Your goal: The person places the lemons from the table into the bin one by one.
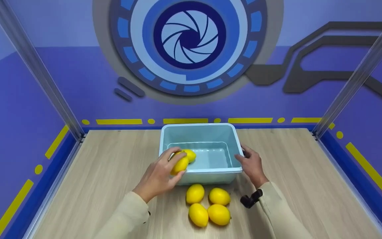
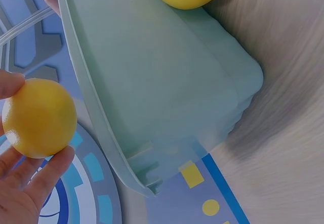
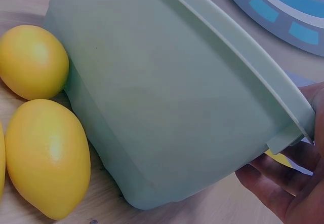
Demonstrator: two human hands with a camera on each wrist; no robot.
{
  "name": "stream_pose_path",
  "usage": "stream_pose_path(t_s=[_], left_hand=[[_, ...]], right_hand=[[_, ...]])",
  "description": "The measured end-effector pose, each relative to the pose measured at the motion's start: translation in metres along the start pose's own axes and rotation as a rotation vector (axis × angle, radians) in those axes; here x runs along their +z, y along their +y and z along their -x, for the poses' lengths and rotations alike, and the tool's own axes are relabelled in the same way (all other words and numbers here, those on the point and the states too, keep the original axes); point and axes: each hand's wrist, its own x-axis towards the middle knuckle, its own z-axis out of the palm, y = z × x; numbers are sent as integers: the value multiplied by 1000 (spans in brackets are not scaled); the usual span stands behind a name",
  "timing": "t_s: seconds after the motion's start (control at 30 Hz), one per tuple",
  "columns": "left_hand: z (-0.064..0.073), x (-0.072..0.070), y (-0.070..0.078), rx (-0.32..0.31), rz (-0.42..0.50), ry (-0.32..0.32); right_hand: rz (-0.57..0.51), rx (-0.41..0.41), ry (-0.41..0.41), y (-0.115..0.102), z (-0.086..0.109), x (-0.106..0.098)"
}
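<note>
A pale blue-green plastic bin [image 1: 211, 177] stands on the table. My left hand [image 1: 159, 171] holds a yellow lemon [image 1: 179, 164] between thumb and fingers, over the bin's front left rim. In the left wrist view this lemon [image 2: 39, 117] shows beside the rim, pinched by the fingertips. Behind it, a second lemon [image 1: 189, 155] is inside the bin, partly hidden. My right hand [image 1: 252, 164] grips the bin's right rim, thumb on top and fingers curled beneath, as the right wrist view shows with the hand [image 3: 296, 178] at the rim's corner.
Several lemons [image 1: 198, 215] lie in a cluster on the wooden table [image 1: 111, 186], in front of the bin. A purple-blue printed wall [image 1: 78, 83] rises behind the bin, with metal posts [image 1: 353, 79] at the corners. A black wrist device [image 1: 251, 198] sits at the right sleeve.
</note>
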Motion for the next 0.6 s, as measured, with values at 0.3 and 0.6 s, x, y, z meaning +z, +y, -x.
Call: stream_pose_path(t_s=[0.3, 0.6], left_hand=[[-3, 0, -2, 5, -8, 1], [-3, 1, -4, 6, -4, 14]], right_hand=[[0, 16, -13, -2, 1, 0], [-14, -11, -11, 0, 1, -1]])
